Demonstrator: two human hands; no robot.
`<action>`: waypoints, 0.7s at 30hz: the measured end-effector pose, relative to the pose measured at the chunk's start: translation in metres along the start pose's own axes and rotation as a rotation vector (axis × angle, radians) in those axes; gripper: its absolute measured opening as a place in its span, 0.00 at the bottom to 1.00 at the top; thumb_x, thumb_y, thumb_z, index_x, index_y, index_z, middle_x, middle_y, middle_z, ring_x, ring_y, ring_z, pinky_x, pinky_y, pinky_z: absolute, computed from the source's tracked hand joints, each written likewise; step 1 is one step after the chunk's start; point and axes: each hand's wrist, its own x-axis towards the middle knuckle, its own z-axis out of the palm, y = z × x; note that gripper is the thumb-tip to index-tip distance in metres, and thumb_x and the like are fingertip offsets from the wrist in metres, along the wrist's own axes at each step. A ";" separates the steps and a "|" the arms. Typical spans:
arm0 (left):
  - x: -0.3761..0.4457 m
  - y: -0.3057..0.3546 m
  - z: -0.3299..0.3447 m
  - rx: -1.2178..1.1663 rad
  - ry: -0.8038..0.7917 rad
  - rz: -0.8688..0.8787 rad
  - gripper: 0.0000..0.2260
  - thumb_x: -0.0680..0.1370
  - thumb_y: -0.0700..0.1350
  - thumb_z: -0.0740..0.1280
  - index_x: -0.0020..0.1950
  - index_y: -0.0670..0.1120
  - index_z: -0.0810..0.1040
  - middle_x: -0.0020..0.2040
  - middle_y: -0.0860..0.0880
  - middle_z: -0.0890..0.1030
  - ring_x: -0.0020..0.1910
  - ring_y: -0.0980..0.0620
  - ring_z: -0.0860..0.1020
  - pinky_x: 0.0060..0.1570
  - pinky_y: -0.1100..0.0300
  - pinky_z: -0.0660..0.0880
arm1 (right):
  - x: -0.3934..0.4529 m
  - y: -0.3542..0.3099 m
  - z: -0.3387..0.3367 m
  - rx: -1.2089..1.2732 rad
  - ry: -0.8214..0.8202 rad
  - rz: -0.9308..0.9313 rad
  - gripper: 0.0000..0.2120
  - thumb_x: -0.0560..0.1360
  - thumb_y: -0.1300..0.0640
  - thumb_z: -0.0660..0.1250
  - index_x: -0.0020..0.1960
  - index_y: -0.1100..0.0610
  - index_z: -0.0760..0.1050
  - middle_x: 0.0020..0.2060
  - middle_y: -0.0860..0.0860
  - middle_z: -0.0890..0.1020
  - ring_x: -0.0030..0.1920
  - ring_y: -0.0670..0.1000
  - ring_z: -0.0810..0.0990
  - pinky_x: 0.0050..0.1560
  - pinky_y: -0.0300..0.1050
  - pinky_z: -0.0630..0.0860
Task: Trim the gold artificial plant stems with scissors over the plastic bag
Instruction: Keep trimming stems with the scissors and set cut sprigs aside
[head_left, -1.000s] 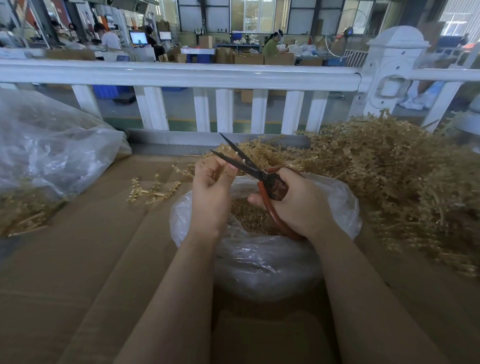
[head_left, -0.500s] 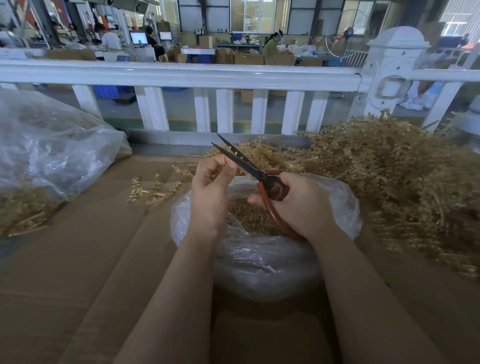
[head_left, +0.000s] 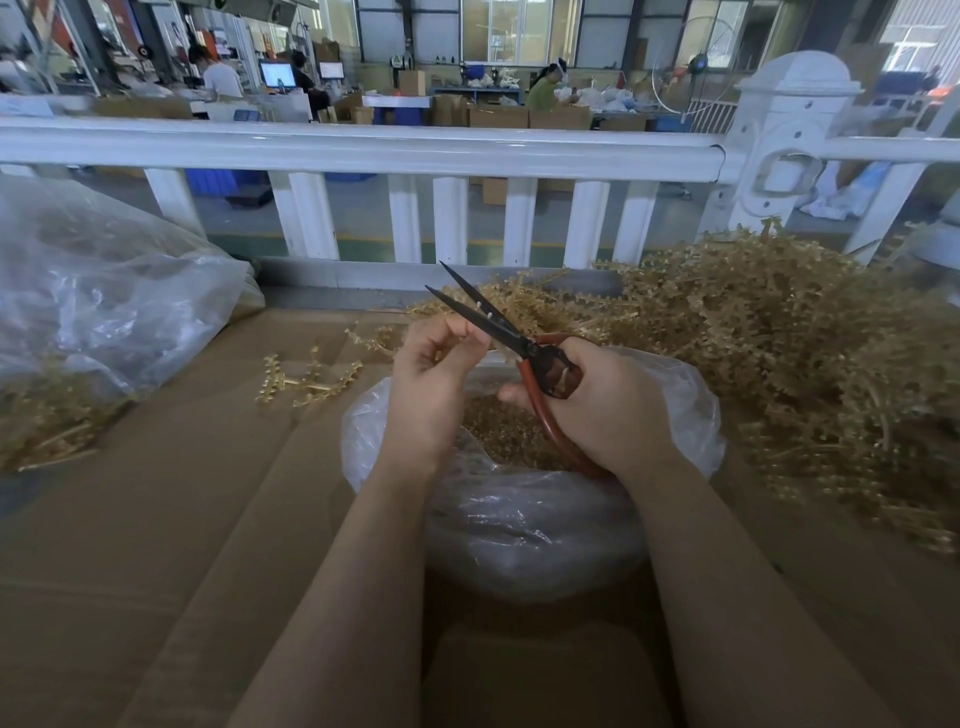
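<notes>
Scissors (head_left: 498, 332), red handles, gripped in right hand (head_left: 602, 410), blades parted, over open plastic bag (head_left: 519, 519) of gold clippings. Left hand (head_left: 431, 384) fingers curled, pinching small pale stem piece at blades. Gold stems pile (head_left: 779, 353) right on cardboard-covered table (head_left: 156, 519).

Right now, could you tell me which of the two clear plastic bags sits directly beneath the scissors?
The open plastic bag between the forearms, holding gold trimmings under the scissors; the other bag lies far left.
</notes>
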 end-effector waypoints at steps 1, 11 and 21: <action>0.000 0.000 0.000 -0.006 -0.007 0.004 0.03 0.79 0.35 0.66 0.46 0.39 0.78 0.53 0.34 0.79 0.54 0.39 0.77 0.64 0.46 0.72 | 0.000 0.000 0.000 0.000 0.003 -0.002 0.24 0.63 0.21 0.64 0.48 0.37 0.75 0.34 0.35 0.79 0.39 0.33 0.76 0.34 0.32 0.66; -0.001 -0.004 -0.002 0.014 0.058 0.187 0.06 0.82 0.38 0.63 0.52 0.39 0.79 0.49 0.39 0.81 0.53 0.38 0.79 0.60 0.44 0.77 | 0.001 0.001 0.000 -0.036 -0.006 -0.025 0.27 0.62 0.19 0.61 0.49 0.38 0.76 0.36 0.36 0.81 0.40 0.34 0.76 0.35 0.32 0.68; 0.002 -0.008 -0.004 -0.041 0.041 0.164 0.06 0.81 0.36 0.63 0.51 0.33 0.78 0.47 0.31 0.77 0.48 0.36 0.77 0.59 0.39 0.74 | 0.000 0.000 -0.001 -0.059 0.023 -0.049 0.24 0.62 0.18 0.60 0.45 0.35 0.72 0.32 0.34 0.77 0.36 0.32 0.74 0.33 0.32 0.65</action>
